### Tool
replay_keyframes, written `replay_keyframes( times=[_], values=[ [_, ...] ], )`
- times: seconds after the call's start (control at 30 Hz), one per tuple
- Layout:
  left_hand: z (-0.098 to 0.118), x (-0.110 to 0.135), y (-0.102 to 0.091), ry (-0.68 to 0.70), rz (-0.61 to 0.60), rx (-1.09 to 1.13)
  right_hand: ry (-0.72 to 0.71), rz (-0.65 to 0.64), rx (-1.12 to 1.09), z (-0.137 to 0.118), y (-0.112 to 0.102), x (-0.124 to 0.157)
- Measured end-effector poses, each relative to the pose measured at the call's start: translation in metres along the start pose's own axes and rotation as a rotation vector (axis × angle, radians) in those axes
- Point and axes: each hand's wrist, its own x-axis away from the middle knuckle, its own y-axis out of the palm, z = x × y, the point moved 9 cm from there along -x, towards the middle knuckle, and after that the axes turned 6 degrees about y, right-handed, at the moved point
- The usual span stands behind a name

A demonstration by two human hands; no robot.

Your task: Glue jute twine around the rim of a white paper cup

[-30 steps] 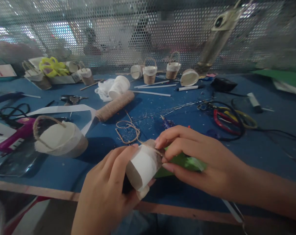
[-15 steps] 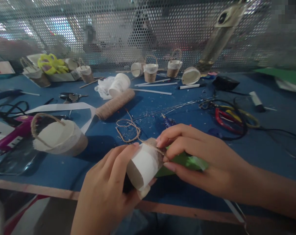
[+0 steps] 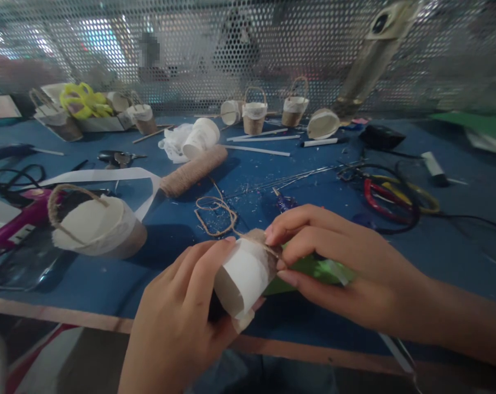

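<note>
My left hand (image 3: 178,323) grips a small paper cup (image 3: 242,276) wrapped in white paper, tilted on its side above the table's near edge. My right hand (image 3: 334,262) presses jute twine (image 3: 215,213) onto the cup's brown, twine-covered end with thumb and fingers. The twine runs back in loops to a twine spool (image 3: 192,171) lying on the blue table (image 3: 437,241). A green object (image 3: 309,268) shows under my right hand; what it is I cannot make out.
A finished cup basket (image 3: 96,227) lies on its side at the left, beside a purple glue gun (image 3: 13,221). More small baskets (image 3: 254,116) stand at the back by the mesh wall. Scissors (image 3: 119,158), red and yellow cables (image 3: 391,194) and white sticks (image 3: 260,148) lie about.
Both hands and the cup stay almost still; the view has shifted slightly, and the fingers of my right hand have edged along the twine end.
</note>
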Motion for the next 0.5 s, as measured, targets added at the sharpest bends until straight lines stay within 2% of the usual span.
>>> replay_keyframes(
  times=[0.5],
  values=[
    [-0.0007, 0.0024, 0.0019, -0.008, -0.008, 0.016, 0.016, 0.011, 0.0, 0.0002, -0.0008, -0.0021]
  ],
)
